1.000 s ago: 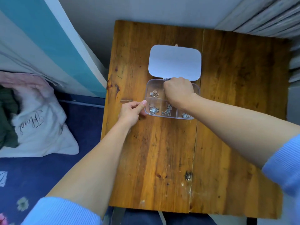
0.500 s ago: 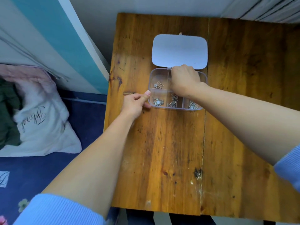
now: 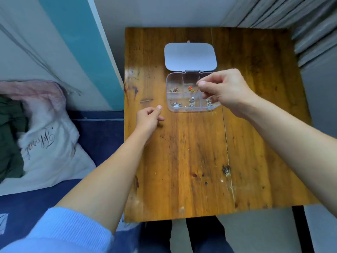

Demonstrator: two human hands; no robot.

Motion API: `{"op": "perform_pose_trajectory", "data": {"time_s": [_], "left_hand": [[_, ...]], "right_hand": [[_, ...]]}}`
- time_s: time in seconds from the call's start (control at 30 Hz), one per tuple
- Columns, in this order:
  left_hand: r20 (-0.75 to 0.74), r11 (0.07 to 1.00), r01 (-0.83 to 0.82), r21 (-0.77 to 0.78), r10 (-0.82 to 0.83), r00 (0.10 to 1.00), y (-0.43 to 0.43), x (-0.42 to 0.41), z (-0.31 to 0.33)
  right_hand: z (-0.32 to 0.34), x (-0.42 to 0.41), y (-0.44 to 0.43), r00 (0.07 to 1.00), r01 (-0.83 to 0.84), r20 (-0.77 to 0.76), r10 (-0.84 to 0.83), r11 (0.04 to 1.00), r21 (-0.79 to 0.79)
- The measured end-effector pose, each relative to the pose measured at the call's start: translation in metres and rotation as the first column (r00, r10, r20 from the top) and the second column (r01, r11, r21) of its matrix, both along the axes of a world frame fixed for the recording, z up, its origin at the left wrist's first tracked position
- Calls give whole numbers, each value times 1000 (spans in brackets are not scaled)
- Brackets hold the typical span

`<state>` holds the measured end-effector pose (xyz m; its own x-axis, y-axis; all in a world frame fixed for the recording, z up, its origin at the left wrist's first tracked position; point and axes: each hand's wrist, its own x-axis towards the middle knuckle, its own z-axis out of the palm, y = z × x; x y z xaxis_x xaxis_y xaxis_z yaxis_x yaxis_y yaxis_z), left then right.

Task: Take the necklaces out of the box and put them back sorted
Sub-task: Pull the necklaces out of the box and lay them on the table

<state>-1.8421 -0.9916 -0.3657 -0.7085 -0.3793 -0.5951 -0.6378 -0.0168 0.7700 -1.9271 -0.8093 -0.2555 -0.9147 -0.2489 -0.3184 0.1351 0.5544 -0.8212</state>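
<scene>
The right hand, which lay low over the middle of the box before, has now lifted and pulled toward the box's right side, pinching a thin gold chain with a red pendant that hangs in the upper middle compartment. The left hand, earlier touching the box's left wall, has moved away and is now near the box's lower left corner, apart from it.
</scene>
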Motion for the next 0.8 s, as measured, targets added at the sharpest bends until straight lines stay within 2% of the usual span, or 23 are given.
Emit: {"op": "perform_pose_trajectory", "data": {"time_s": [0.2,0.33,0.4,0.53,0.67,0.8], "left_hand": [[108,994,9,105,-21,994,-1,63,2],[146,993,26,119,-43,988,0,87,-3],[144,995,39,89,-52,988,2,95,-5],[99,992,120,-37,-116,988,7,100,-9],[43,951,195,-239,-190,981,19,91,-17],[22,939,209,-271,-211,977,44,70,-19]], "right_hand": [[38,62,13,986,133,130,-102,955,-263],[25,90,23,955,253,238,-176,904,-346],[1,106,32,919,326,320,-228,898,-296],[-62,145,59,815,413,476,-331,907,-76],[-105,173,89,771,452,497,-399,892,15],[-122,192,108,781,442,465,-417,895,61]]}}
